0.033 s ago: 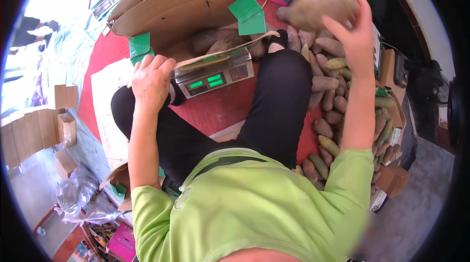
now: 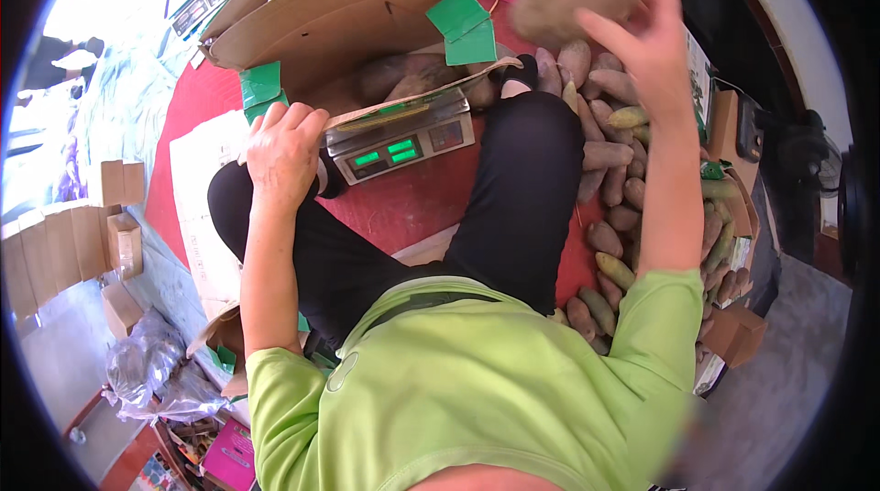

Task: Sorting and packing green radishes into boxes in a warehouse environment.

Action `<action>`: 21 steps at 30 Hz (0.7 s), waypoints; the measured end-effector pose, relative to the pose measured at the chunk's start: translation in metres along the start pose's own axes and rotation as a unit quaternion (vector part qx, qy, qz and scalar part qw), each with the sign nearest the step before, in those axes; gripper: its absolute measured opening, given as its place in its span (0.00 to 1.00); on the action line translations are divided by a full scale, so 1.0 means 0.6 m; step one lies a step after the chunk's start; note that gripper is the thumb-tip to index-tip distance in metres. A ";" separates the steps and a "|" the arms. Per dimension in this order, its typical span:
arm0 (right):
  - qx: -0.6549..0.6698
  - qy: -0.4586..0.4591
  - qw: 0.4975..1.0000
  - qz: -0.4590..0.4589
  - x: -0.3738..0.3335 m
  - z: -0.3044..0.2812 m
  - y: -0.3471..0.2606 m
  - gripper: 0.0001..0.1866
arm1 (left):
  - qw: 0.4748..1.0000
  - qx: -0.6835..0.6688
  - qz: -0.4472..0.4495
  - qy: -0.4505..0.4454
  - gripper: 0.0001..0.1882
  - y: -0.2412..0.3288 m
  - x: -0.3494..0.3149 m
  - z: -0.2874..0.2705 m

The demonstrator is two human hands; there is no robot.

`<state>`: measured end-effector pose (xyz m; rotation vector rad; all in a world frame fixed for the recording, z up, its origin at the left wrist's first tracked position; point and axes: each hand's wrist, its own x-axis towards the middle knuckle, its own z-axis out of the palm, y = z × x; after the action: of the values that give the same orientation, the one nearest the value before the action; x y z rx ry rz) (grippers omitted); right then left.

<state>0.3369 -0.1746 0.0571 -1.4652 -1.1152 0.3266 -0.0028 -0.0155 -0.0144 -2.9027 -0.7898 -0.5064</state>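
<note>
In my right hand (image 2: 653, 37) is a large brown tuber (image 2: 576, 1), somewhat blurred, held up over the far end of a tuber pile (image 2: 623, 193). My left hand (image 2: 286, 144) grips the near flap of a cardboard box (image 2: 339, 14), whose corners carry green tape. Several tubers (image 2: 417, 78) lie inside that box, partly hidden behind the flap. The box rests on a digital scale (image 2: 401, 147) with a lit green display, between my legs.
Red cloth (image 2: 394, 211) lies beneath the scale. Another scale (image 2: 200, 0) stands at the far left. Small cardboard boxes (image 2: 64, 239) and clear plastic bags (image 2: 151, 353) sit to the left. A box of tubers (image 2: 729, 225) stands beyond the pile at right.
My right hand has moved slightly left and away from me, carrying the large brown tuber toward the box. My left hand stays on the flap.
</note>
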 end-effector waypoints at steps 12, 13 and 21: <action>-0.254 -0.265 0.930 0.026 0.066 0.385 0.070 0.38 | 1.000 -0.018 -0.002 -0.020 0.07 -0.002 0.001 0.002; -0.257 -0.274 0.925 0.061 0.066 0.406 0.060 0.39 | 1.000 -0.012 -0.005 -0.023 0.07 -0.006 -0.003 0.000; -0.244 -0.295 0.897 0.222 0.063 0.435 0.077 0.21 | 0.999 -0.019 0.000 -0.033 0.09 -0.004 0.002 0.001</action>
<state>0.1811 0.0223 -0.0353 -2.1593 -1.3932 0.9099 -0.0027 -0.0127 -0.0146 -2.9672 -0.7977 -0.4333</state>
